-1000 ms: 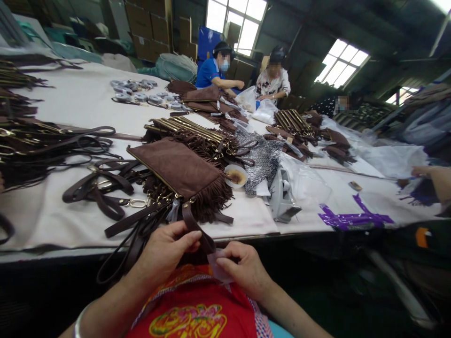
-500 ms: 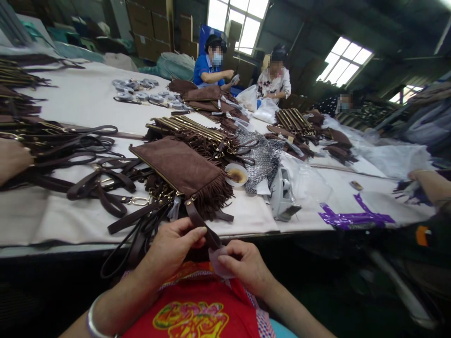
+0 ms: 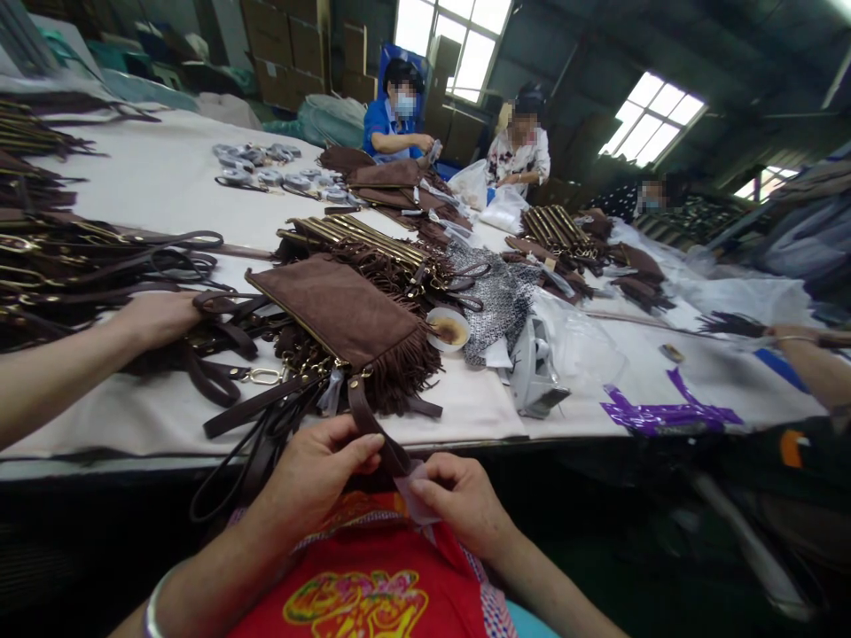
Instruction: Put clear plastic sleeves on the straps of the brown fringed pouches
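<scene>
A brown fringed pouch (image 3: 339,310) with a gold zip lies on a heap of similar ones at the table's front edge. Its dark brown wrist strap (image 3: 372,412) hangs toward me. My left hand (image 3: 325,465) pinches this strap between thumb and fingers. At the strap's lower end, my right hand (image 3: 458,501) holds a thin, translucent whitish sheet (image 3: 417,496) between thumb and fingers, against the strap. Whether the sheet is paper or plastic, I cannot tell.
A co-worker's hand (image 3: 163,319) reaches in from the left over piled straps. Beyond the pouch stand a small bowl of brownish stuff (image 3: 447,330) and a grey tape dispenser (image 3: 532,368). Purple tape (image 3: 671,412) lies along the right edge. Other people (image 3: 395,115) work across the table.
The co-worker's hand at left has moved right onto the straps. At far right, another person's arm has shifted slightly. My hands have barely moved, still on the strap and sheet.
</scene>
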{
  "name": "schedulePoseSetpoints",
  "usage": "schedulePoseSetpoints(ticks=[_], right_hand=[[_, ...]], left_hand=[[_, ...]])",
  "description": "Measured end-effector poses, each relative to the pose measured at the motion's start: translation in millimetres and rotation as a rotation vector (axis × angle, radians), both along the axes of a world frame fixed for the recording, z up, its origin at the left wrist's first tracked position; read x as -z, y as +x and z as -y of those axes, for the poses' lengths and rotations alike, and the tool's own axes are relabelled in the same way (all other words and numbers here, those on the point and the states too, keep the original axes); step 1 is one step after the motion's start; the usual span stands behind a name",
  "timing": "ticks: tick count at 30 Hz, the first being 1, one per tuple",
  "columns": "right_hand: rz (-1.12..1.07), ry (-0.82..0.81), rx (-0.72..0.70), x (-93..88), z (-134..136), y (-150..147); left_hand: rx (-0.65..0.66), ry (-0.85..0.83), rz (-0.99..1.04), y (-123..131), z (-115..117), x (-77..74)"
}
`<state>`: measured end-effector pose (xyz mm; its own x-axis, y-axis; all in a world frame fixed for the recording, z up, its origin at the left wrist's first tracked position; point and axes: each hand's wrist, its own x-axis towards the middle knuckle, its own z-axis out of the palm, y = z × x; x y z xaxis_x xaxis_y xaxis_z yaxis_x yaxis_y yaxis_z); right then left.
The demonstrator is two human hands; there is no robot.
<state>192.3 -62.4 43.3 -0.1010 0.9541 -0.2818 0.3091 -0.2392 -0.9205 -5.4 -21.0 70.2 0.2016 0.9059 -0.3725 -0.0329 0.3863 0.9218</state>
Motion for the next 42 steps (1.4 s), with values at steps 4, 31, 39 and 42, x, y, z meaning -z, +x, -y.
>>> schedulePoseSetpoints(ticks=[4, 31, 39, 42], right_hand=[[-0.052, -0.003, 0.011, -2.0, -0.4, -3.3], [-0.302, -0.174, 0.019, 6.0, -29.2, -10.0], [-0.123, -0.028, 0.125, 5.8, -70.9, -37.4], [-0.105, 0.007, 0.124, 7.1, -84.3, -48.4]], left_hand=[[0.026, 0.018, 0.011, 0.0, -0.1, 11.3], [-0.304, -0.343, 0.454, 19.3, -51.2, 23.7], [-0.257, -0.24, 0.38, 9.5, -42.8, 31.1], [-0.277, -0.195, 0.341, 4.8, -35.9, 32.0]])
